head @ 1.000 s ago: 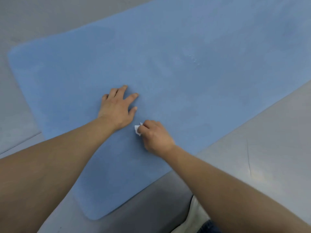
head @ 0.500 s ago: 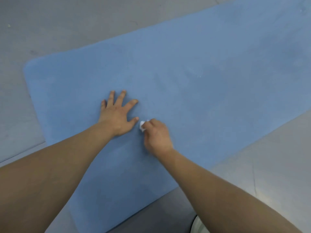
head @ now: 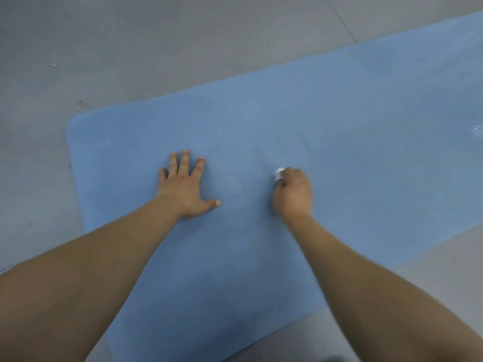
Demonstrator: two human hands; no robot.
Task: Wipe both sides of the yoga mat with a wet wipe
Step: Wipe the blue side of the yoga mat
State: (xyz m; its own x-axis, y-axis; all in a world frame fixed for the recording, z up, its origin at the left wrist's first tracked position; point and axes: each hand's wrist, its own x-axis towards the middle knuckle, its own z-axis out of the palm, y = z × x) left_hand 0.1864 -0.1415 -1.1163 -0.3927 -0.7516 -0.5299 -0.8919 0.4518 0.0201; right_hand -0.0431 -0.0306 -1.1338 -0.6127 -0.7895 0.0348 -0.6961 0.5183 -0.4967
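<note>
Blue yoga mat [head: 261, 121]: lay flat on floor [head: 156, 35].
Left hand [head: 183, 189]: open, splayed, empty, pinning mat.
Right hand [head: 294, 194]: fisted round wet wipe [head: 279, 174], scrubbing.

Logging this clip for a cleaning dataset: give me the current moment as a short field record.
surface: blue yoga mat lying flat on grey floor
left hand: open, palm down, fingers spread on the mat
right hand: closed around a white wet wipe, pressed to the mat
wipe visibility: only a small bit shows past the knuckles
mat side facing up: cannot tell which
</note>
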